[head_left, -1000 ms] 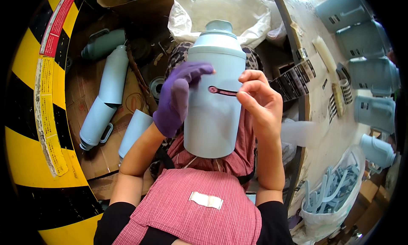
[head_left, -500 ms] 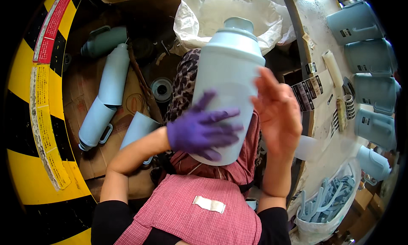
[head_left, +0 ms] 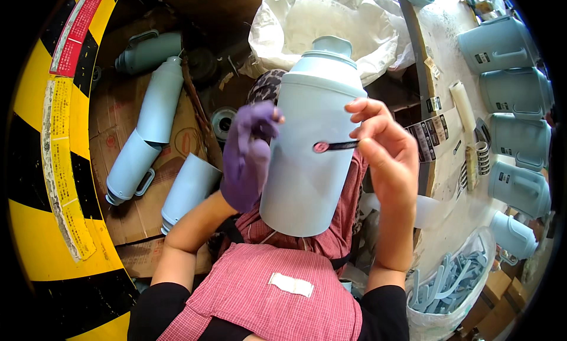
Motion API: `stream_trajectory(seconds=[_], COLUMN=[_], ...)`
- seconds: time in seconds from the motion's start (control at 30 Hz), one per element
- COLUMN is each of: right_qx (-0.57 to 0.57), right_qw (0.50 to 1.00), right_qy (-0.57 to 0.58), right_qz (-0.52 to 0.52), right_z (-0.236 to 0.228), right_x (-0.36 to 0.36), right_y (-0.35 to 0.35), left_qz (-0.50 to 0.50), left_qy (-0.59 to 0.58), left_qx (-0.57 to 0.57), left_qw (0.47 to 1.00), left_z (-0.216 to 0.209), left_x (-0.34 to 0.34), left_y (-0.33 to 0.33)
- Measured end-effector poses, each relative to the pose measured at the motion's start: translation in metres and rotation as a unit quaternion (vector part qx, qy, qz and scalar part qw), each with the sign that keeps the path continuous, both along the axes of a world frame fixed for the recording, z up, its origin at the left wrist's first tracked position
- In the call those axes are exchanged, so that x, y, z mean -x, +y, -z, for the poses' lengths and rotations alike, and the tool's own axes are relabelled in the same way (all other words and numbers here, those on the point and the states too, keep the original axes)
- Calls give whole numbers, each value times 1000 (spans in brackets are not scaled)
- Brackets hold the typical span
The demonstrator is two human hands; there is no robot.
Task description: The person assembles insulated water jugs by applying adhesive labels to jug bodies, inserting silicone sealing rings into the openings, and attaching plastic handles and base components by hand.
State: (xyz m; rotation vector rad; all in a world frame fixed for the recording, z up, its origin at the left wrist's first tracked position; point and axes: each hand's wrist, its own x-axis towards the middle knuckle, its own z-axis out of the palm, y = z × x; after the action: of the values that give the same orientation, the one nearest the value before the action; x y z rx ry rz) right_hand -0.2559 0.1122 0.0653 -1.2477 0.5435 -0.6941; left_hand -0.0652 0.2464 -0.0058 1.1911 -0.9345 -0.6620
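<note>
A pale blue thermos flask body lies across my lap, its narrower neck pointing away from me. My right hand pinches a narrow black sticker strip with a pink, round end between thumb and finger, above the flask's right side. Beside the flask's left side is my left hand, in a purple glove with bare fingertips showing. Its fingers are half curled and apart, with nothing visible in them. Whether it touches the flask I cannot tell.
On the right, a worktable bears label sheets, a pale roll and a row of blue jugs. A bag of blue handles stands nearer. Blue casings lie on cardboard at left; a white sack stands ahead.
My left hand has lifted off the flask's front and moved to its left side, fingers curling. My right hand has turned, and the black sticker strip now shows in it. The flask has shifted slightly nearer.
</note>
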Motion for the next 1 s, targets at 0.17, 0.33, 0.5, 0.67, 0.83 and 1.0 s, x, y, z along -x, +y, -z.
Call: stream_trajectory(seconds=[0.17, 0.33, 0.5, 0.67, 0.83, 1.0], right_qx=[3, 24, 39, 22, 21, 46], right_qw=[997, 988, 974, 976, 975, 971], right_qy=[51, 110, 139, 121, 129, 148], right_qz=[57, 110, 172, 181, 181, 183], right_z=[10, 22, 42, 49, 52, 54], right_x=[-2, -3, -8, -9, -9, -8], right_y=[10, 6, -3, -9, -10, -10], left_qz=[177, 106, -70, -95, -89, -82], left_qy=[187, -21, -461, -525, -548, -559], left_qx=[-1, -92, -79, -90, -109, -113], left_qw=[966, 990, 881, 841, 825, 817], left_z=[-9, -30, -27, -24, -28, -26], left_x=[-6, -5, -2, 2, 2, 1], left_y=[-38, -47, -68, -76, -75, -77])
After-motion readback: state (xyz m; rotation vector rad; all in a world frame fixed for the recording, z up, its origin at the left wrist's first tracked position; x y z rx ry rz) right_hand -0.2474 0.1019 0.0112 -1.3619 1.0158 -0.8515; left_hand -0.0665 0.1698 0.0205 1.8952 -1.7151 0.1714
